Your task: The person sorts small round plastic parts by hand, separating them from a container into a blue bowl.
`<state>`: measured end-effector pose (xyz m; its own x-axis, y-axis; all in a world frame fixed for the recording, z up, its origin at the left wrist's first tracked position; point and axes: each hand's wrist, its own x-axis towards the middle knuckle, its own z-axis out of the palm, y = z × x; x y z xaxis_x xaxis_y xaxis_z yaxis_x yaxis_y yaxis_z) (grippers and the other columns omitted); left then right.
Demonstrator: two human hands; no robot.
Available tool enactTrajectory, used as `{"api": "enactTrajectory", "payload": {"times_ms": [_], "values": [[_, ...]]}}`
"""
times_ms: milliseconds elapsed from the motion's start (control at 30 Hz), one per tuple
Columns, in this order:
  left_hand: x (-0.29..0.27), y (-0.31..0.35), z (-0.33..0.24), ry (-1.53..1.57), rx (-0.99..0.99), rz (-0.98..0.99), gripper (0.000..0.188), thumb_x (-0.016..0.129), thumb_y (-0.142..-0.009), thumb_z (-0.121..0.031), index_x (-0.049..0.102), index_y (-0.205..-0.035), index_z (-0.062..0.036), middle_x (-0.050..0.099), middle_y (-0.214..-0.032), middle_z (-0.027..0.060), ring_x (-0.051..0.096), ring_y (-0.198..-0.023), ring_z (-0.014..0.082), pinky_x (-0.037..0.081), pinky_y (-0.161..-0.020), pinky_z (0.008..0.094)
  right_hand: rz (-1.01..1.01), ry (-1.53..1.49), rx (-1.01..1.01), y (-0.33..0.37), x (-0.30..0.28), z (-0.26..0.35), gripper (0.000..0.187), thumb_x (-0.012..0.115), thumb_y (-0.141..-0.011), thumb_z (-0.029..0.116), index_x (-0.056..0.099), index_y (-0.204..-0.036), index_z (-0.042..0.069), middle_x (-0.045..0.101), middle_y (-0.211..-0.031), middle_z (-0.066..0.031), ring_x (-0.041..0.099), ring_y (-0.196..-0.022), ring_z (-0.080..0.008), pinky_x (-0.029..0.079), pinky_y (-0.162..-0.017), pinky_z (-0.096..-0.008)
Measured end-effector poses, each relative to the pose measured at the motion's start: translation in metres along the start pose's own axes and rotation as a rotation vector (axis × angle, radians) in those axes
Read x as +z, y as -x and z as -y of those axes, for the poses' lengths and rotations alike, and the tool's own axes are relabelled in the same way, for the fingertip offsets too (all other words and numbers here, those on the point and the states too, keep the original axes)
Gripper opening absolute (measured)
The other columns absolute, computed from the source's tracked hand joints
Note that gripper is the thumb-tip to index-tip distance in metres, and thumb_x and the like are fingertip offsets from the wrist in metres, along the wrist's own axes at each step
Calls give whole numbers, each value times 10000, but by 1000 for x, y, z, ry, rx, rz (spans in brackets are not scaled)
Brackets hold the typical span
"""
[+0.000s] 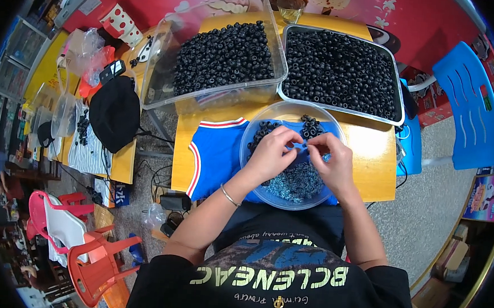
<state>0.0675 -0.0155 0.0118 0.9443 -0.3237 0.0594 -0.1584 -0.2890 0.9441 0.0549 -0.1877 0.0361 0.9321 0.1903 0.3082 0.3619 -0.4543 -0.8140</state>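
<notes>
My left hand (271, 154) and my right hand (333, 163) meet over a round clear plastic bowl (290, 206). Thumb and fingers of each are pinched together, almost touching, around something small that I cannot make out. Beneath them, many tiny shiny bluish pieces (295, 183) cover the near part of the bowl. Small black ring-shaped parts lie in two heaps at its far side, a left heap (264, 131) and a right heap (312, 127). A blue sleeveless jersey (215, 160) with red and white trim is spread under the bowl.
Behind the bowl stand a clear plastic bin (156, 93) and a metal tray (342, 107), both full of black ring-shaped parts. They rest on a yellow table (373, 157). A black cap (114, 113) is at left, a blue chair (469, 109) at right, a red chair (93, 266) at lower left.
</notes>
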Motion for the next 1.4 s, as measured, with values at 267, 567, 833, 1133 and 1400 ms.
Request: {"api": "enactTrajectory", "payload": {"times_ms": [267, 567, 833, 1133, 1400], "values": [[21, -12, -10, -451, 282, 102, 256, 628, -743, -43, 619, -999, -51, 561, -930, 111, 570, -908, 297, 478, -802, 391, -158, -5, 105, 8, -23, -17, 62, 633, -806, 7, 606, -860, -7, 648, -755, -87, 644, -646, -146, 508, -607, -262], [41, -13, -12, -565, 342, 286, 192, 641, -727, -81, 613, -913, -43, 549, -893, 95, 563, -878, 292, 484, -758, 397, -202, -1, 116, 16, -36, -27, 72, 630, -817, 15, 603, -877, -16, 657, -782, -85, 653, -693, -137, 513, -643, -250], [29, -10, -18, -63, 10, 225, 199, 667, -789, -69, 616, -973, -12, 599, -861, 78, 635, -781, 181, 523, -685, 293, -193, -94, 143, 19, -35, -18, 94, 635, -813, 10, 624, -902, -20, 657, -792, -83, 640, -675, -132, 510, -635, -246], [8, 23, -2, 1313, -544, 51, 107, 588, -915, -135, 573, -985, -56, 615, -913, 35, 631, -843, 122, 536, -726, 211, -46, -66, -32, 17, -18, 20, 133, 703, -744, -7, 660, -868, 18, 645, -820, -90, 629, -689, -173, 511, -595, -266], [21, 51, -5, 1427, -573, -94, 60, 595, -916, -155, 582, -951, -107, 593, -846, -12, 557, -745, 69, 470, -655, 194, 51, -9, -148, 23, -1, 21, 140, 725, -711, 32, 641, -822, 48, 625, -797, -74, 618, -706, -223, 500, -590, -306]]}}
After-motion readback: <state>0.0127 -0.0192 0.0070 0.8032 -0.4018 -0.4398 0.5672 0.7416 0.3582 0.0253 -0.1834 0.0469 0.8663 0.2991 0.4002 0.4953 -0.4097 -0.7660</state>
